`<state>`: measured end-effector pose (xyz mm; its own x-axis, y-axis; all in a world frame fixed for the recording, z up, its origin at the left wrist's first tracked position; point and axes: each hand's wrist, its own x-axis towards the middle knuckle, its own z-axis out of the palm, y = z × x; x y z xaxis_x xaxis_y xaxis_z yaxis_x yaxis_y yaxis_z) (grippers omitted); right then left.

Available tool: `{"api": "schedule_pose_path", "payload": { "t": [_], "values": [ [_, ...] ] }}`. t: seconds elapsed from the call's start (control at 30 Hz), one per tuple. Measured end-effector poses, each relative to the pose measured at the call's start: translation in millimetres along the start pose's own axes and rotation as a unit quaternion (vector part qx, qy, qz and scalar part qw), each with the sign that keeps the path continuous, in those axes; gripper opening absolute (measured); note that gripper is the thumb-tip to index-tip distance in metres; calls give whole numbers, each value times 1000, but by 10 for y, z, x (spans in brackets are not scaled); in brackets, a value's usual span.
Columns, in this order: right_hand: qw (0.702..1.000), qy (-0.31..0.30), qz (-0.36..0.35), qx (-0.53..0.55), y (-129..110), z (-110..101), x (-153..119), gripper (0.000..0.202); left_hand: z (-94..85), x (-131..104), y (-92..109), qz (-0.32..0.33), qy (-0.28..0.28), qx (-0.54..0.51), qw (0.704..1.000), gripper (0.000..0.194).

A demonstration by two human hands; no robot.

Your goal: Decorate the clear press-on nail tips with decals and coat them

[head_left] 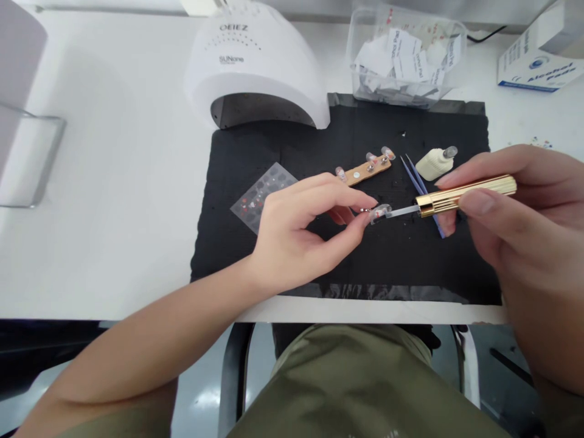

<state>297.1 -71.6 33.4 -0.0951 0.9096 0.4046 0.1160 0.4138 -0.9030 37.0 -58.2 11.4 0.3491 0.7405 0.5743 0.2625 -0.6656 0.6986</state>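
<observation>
Between thumb and index finger, my left hand (303, 234) pinches the small metal stem under a clear decorated false nail (379, 213). My right hand (515, 225) grips a nail polish brush (465, 194) by its ribbed gold cap handle. The white brush tip meets the right end of the nail. Behind them a wooden strip (365, 173) bears more decorated nails on metal stems. Blue tweezers (414, 175) lie partly hidden under the brush and right fingers. A cream ribbed bottle (433, 164) lies tilted beside them. A clear sticker sheet (258, 198) is partly covered by my left hand.
A white nail lamp (260, 61) stands at the back on a white table (114, 182). A black mat (237, 255) lies under the work. Behind it are a clear plastic box (406, 88) of alcohol pad wrappers and an alcohol pads carton (542, 55).
</observation>
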Motion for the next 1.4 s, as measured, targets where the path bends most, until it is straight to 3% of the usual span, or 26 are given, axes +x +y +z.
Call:
{"api": "schedule_pose_path", "payload": {
  "t": [0.33, 1.03, 1.4],
  "values": [
    [1000, 0, -6, 27, 11, 5, 20, 18, -9, -7, -8, -4, 1, 0, 1000, 15],
    [999, 17, 17, -23, -45, 41, -27, 14, -9, -8, -4, 2, -8, 15, 1000, 15],
    [999, 32, -12, -14, 47, 32, 25, 16, 3, 3, -43, 29, -2, -16, 999, 15]
  ]
}}
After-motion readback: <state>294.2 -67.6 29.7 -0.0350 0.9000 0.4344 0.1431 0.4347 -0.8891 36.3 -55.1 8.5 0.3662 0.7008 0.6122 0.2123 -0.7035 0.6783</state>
